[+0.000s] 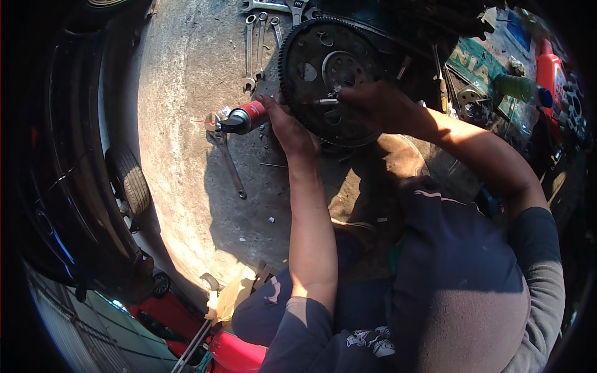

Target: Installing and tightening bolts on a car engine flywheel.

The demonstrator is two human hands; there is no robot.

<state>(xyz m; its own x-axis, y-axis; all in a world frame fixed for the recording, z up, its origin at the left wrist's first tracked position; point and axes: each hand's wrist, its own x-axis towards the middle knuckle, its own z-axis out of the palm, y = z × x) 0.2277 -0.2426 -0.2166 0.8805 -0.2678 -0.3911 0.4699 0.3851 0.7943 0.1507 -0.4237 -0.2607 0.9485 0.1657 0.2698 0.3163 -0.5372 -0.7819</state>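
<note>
The left hand (291, 129) grips, thumb extended, above an upright left forearm (313, 230); the right hand (372, 102), fingers curled, points inward from a bent right elbow (530, 194).

Concrete floor (180, 81), stained, partly sunlit. Directly on it: combination wrenches (249, 53), adjustable wrench (230, 163) (head pointing away from the person), small white scraps (272, 219).

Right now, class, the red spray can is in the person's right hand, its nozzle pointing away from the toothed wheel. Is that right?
Not quite: the head view shows the red spray can in the left hand, not the right hand. Its nozzle does point away from the toothed wheel.
</note>
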